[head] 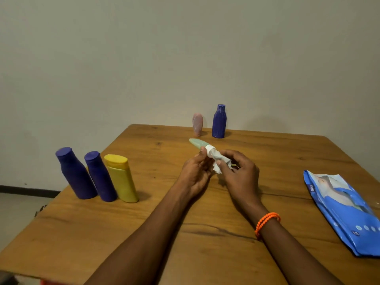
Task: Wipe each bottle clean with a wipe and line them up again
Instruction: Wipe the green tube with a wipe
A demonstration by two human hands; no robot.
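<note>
Now your left hand point(195, 171) is gripping the pale green bottle point(198, 144) while your right hand's point(238, 171) fingers are pinching the white wipe point(216, 159) around it.

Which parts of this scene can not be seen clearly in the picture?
All in the head view:
- Pale green bottle: its lower part is hidden by the white wipe and both hands.
- Blue wipes pack: cut off by the right edge, print too small to read.
- Pink bottle and far blue bottle: too small and blurred to show any label.
</note>
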